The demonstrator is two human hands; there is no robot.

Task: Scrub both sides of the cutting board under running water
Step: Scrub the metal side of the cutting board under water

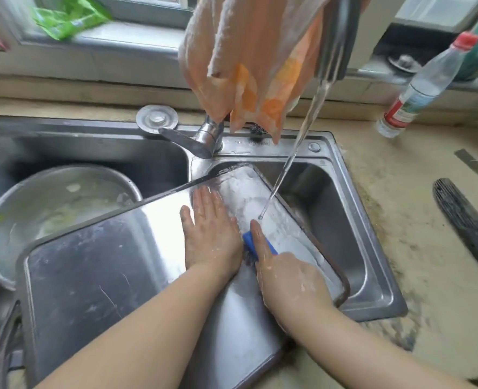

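A large stainless-steel cutting board [97,276] lies tilted across the double sink, its far end over the right basin [352,234]. A stream of water [294,155] from the tap spout [334,49] lands on the soapy far end of the board. My left hand [211,237] presses flat on the board with straight fingers. Just to its right, my right hand [285,276] grips a blue scrubber [253,244] against the board, index finger stretched along its top. Foam clings to both hands.
A steel bowl [55,217] with cloudy water sits in the left basin. An orange cloth [249,66] hangs over the tap. A clear plastic bottle [425,85] stands on the counter at right, and a dark brush [462,220] lies further right.
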